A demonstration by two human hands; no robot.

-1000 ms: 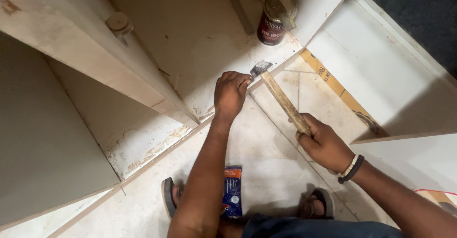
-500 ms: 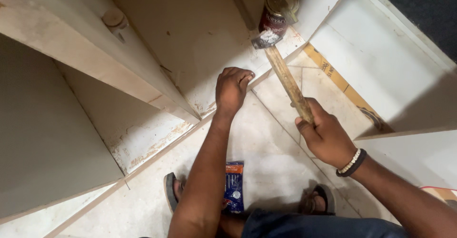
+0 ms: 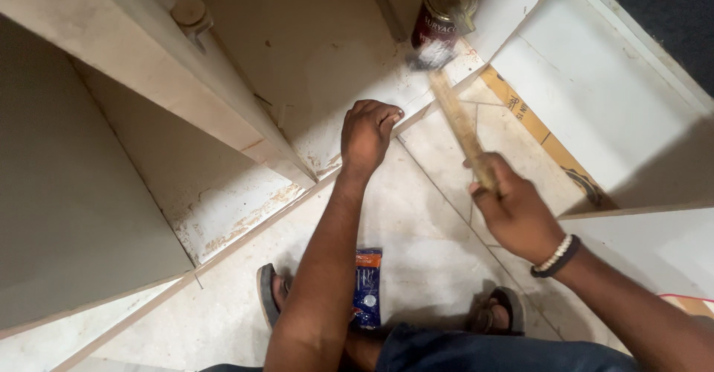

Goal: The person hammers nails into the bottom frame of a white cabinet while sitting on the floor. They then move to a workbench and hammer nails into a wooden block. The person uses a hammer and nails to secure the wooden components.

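A round tin with a dark red label stood open at the back of the white wooden panel. A small blue packet lay on the tiled floor between two sandals, and a round wooden knob stuck out from the cabinet board at upper left.

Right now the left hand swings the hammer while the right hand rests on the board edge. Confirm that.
Not right: the hands are swapped. In the head view the right hand grips the hammer by its wooden handle, and the left hand rests on the board edge.
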